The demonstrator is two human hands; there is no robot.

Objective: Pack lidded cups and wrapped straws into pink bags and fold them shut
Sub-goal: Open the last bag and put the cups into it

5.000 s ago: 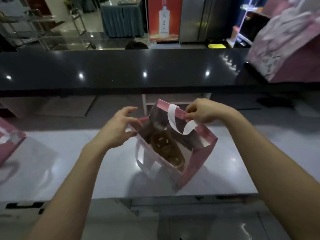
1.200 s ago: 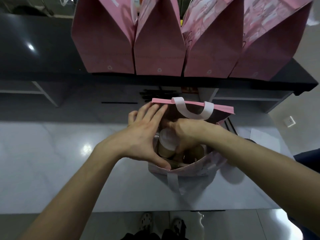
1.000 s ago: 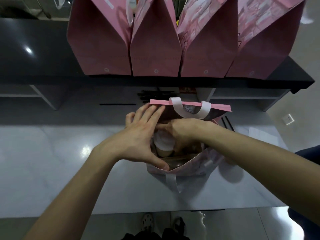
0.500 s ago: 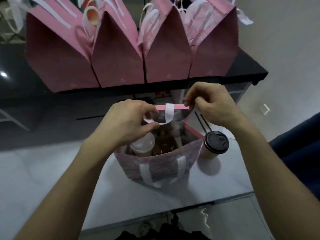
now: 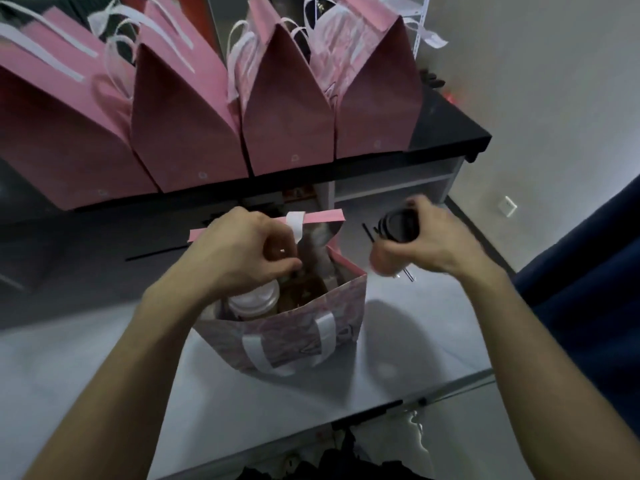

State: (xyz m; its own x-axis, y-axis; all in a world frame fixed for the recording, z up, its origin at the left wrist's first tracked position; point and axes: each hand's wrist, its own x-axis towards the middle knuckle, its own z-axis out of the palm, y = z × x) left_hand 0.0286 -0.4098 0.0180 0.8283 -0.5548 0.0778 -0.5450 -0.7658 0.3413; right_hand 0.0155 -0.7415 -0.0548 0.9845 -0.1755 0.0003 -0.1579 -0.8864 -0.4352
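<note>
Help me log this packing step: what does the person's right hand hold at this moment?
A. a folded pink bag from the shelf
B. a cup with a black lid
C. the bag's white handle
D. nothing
B: the right hand grips the cup with a black lid beside the open pink bag, while the left hand holds the bag's far rim.

Right hand [image 5: 420, 244] motion-blurred, hiding cup [image 5: 398, 226] body; leftmost bag [image 5: 52, 133] cropped.

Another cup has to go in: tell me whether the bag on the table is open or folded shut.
Open. The left hand holds the pink bag by its rim, and a white-lidded cup shows inside.
</note>
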